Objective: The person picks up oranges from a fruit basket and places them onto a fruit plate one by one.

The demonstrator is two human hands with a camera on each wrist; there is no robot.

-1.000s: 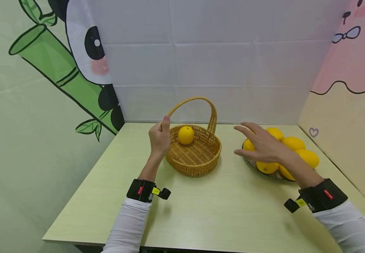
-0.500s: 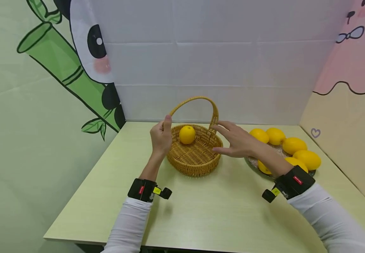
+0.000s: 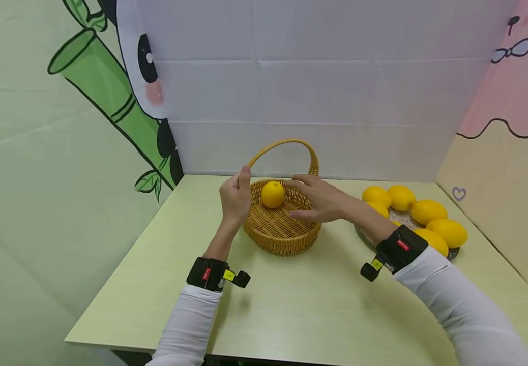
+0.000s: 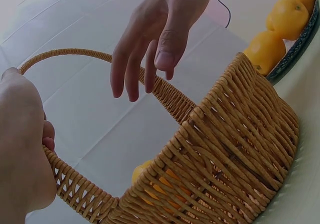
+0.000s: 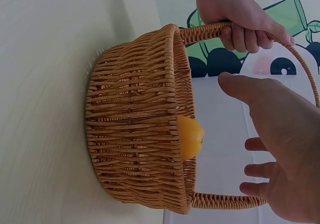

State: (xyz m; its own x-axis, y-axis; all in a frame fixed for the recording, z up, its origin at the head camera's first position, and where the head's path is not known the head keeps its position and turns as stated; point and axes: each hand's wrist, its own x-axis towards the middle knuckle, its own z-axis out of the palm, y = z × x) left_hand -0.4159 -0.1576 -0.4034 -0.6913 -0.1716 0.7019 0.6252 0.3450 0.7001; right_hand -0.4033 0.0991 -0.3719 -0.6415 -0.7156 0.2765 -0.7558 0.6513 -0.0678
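Note:
My left hand [image 3: 236,197] grips the arched handle [image 3: 287,141] of a round woven wicker basket [image 3: 282,246] on the table, its fingers curled round the handle's left side. A round yellow fruit [image 3: 273,194] lies in the basket toward the back left. My right hand [image 3: 321,199] hovers over the basket's right side, thumb and fingers apart, holding nothing. In the right wrist view, the right hand [image 5: 285,134] is above the basket opening, apart from the fruit [image 5: 190,138]. The left wrist view shows the right hand's fingers pointing down inside the handle's arch.
To the right, a dark-rimmed plate [image 3: 363,238] bears several yellow fruits [image 3: 429,211], some oval like lemons; my right forearm hides part of it. The pale table [image 3: 291,310] meets a white backdrop [image 3: 310,91] behind and printed side panels.
My right hand has moved left from over the plate to above the basket, fingers still spread. My left hand keeps its grip on the handle. The head view has shifted slightly.

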